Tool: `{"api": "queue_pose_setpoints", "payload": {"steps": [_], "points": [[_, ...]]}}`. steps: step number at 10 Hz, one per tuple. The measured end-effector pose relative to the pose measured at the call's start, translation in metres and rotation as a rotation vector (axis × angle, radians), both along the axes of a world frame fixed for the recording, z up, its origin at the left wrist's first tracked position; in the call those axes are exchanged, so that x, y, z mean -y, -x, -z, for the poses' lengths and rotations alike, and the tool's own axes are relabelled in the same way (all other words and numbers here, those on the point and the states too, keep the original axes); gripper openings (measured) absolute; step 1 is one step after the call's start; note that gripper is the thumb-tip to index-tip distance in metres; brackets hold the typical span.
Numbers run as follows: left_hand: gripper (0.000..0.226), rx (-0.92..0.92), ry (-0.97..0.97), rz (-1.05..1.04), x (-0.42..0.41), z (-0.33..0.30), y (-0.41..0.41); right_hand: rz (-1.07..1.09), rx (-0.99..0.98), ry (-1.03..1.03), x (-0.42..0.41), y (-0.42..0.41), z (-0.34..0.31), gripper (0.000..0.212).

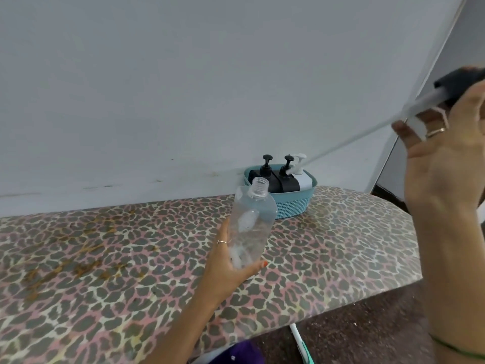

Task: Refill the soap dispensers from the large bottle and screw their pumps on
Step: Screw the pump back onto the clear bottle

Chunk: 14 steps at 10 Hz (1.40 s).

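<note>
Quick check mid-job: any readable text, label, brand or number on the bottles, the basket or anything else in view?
None readable.
Clear bottle in the left hand: no label.
Dispensers in the teal basket: no print shows.
Pump in the right hand: blurred, no marks.

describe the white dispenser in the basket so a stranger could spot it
Find the teal basket against the wall at the back of the leopard-print surface. Three pump dispensers stand inside; the white dispenser is rightmost, the only pale one beside two black dispensers.
</note>
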<state>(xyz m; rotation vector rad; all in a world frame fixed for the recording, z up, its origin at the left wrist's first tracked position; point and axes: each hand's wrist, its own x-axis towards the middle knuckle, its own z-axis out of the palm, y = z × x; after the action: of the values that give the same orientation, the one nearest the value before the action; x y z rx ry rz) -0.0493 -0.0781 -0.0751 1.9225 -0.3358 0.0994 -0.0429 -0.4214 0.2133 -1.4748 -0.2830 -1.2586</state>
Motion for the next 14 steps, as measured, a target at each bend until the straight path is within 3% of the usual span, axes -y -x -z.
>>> {"api": "queue_pose_setpoints", "payload": {"steps": [1,2,3,8,10,11,14], "points": [[0.120,0.014,-0.019,-0.007,0.002,0.005,-0.001,-0.123,0.024,-0.092,0.017,0.014,0.012,0.021],[0.120,0.005,0.019,0.026,-0.005,0.009,-0.007,-0.204,0.066,-0.120,-0.034,0.030,0.023,0.020],[0.121,0.019,0.008,0.012,0.001,0.009,-0.006,-0.313,0.025,-0.137,-0.149,0.028,0.064,0.019],[0.121,0.019,-0.030,0.023,0.001,0.012,-0.010,-0.290,-0.153,-0.077,-0.163,0.015,0.065,0.024],[0.121,0.007,-0.033,0.017,0.001,0.013,-0.010,-0.390,-0.512,0.217,-0.184,0.000,0.107,0.017],[0.123,0.005,-0.024,0.010,0.001,0.013,-0.010,-0.438,-0.582,0.188,-0.192,-0.002,0.126,0.025],[0.125,-0.002,-0.018,0.009,0.001,0.010,-0.008,-0.458,-0.563,0.190,-0.189,-0.003,0.124,0.022]]}}
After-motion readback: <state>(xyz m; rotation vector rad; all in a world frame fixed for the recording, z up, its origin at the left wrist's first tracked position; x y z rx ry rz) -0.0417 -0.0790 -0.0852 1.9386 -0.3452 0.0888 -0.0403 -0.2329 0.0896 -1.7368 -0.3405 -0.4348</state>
